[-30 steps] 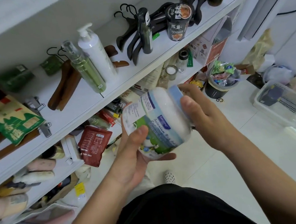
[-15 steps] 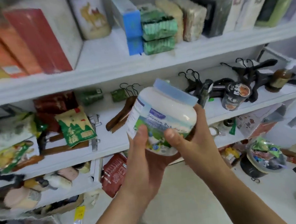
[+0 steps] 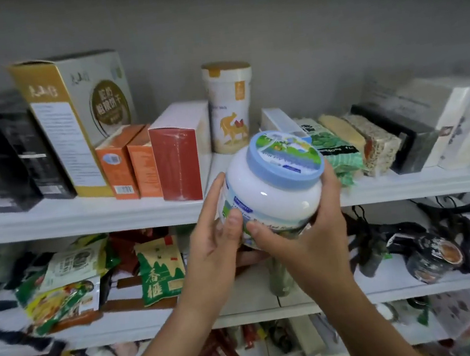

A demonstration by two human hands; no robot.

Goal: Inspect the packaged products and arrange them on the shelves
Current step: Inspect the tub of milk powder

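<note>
A round white jar with a light-blue lid and a green-and-blue label is held up in front of the upper shelf. My left hand grips its left side and bottom, thumb across the label. My right hand wraps its right side, thumb on the lower label. The jar tilts with its lid toward me, level with the gap between a red box and green packets. A tall camel-print can stands behind that gap.
The upper shelf also holds black boxes, a gold-and-white carton, two orange boxes and white boxes. On the middle shelf lie snack bags, a green bag and black hangers.
My view has swung up from the floor and lower shelves to the upper shelf. Both hands have lifted the jar higher and turned its lid toward me.
</note>
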